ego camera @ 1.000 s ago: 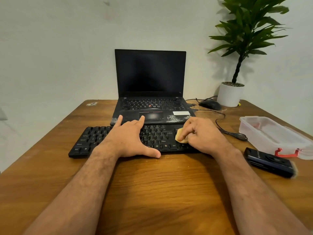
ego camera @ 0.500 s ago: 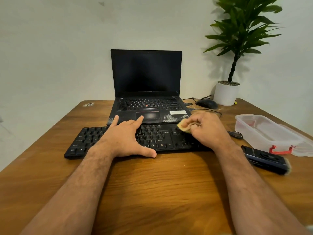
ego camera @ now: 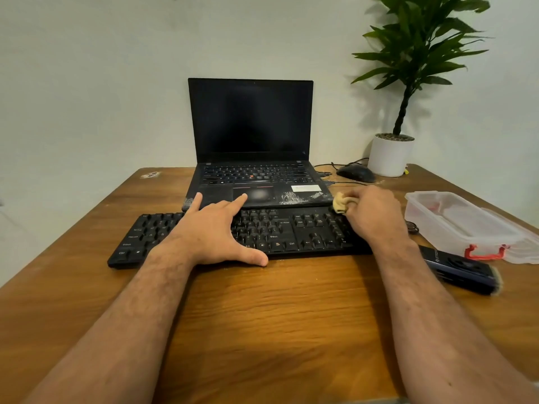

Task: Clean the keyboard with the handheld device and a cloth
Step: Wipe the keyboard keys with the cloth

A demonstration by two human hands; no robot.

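Your brown wood-grain table [ego camera: 291, 316] fills the lower view, meeting a plain pale wall [ego camera: 87, 83] at its far edge; the broad stretch nearest you holds only your two forearms, and the left side beyond the keyboard's end lies bare to the table's edge; an open black laptop [ego camera: 250, 123] with a dark screen stands at the far middle, its front edge just behind the flat black external keyboard [ego camera: 303, 231], which lies crosswise in front of it; a green leafy plant in a white round pot [ego camera: 390, 156] stands at the far right corner, with a black computer mouse [ego camera: 355, 172] just beside it; a clear plastic lidded box with a red latch [ego camera: 455, 223] crowds the right edge, and the dark oblong handheld device [ego camera: 458, 269] lies on the wood just in front of that box, apart from the keyboard's right end; your left hand [ego camera: 213, 231] rests flat on the keyboard's middle, fingers spread, thumb along its near edge; your right hand [ego camera: 376, 214] is curled, pinching a small crumpled tan cloth [ego camera: 339, 203] at the keyboard's far right corner.
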